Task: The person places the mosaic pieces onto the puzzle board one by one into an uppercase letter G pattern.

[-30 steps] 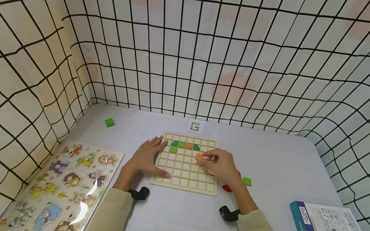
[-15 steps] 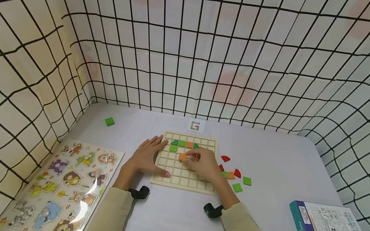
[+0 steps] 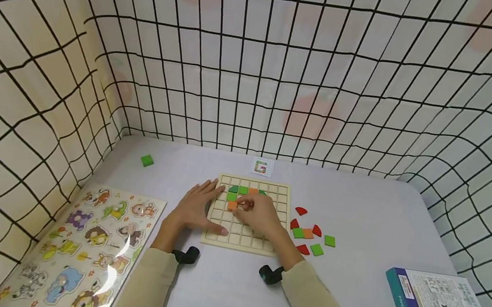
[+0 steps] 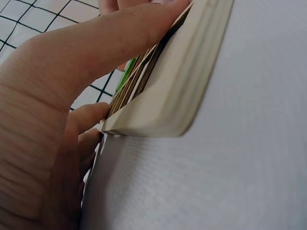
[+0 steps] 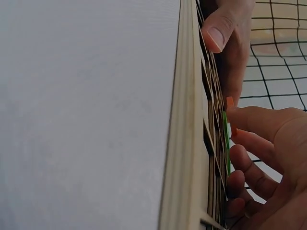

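1. Your right hand [image 3: 261, 214] pinches an orange tile [image 3: 232, 206] between thumb and finger.
2. That tile is at the board [image 3: 246, 241], on your side of the green square [image 3: 231, 197]; the right wrist view is too edge-on to tell whether it sits flat.
3. Your left hand [image 3: 197, 208] is spread, thumb over the board, fingers along its left edge, gripping no tile.
4. The step in hand looks like placing this tile; the next move calls for squaring it to its cell, then releasing gently.
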### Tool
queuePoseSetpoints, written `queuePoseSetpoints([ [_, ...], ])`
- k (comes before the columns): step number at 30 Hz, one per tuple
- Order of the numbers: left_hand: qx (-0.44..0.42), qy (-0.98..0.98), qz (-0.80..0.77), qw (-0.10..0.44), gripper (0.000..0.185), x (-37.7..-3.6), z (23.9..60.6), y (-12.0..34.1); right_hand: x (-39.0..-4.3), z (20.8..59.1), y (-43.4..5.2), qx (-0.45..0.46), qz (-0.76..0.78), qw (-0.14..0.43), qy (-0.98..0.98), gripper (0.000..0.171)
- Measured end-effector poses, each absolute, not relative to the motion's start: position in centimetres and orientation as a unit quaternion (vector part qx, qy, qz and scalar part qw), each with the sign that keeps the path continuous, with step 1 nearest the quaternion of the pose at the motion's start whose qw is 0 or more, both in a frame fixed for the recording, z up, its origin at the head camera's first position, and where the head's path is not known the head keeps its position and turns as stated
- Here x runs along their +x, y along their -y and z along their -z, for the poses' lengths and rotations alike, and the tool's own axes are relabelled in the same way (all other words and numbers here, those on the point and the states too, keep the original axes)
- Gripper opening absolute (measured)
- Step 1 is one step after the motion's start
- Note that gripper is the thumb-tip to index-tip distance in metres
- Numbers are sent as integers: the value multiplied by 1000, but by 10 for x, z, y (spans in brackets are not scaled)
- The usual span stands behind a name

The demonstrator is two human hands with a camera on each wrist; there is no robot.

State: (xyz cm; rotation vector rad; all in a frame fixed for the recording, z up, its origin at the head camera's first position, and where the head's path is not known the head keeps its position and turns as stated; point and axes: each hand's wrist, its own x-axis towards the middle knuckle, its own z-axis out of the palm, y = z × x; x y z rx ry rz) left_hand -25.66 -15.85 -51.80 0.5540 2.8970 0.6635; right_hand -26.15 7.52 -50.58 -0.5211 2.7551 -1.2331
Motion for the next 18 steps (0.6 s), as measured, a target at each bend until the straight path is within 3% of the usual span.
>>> queuePoseSetpoints([
  [18,186,-956,-220,55,130,-259,522,159,-261,505,-66,-150,379,29,-913,22],
])
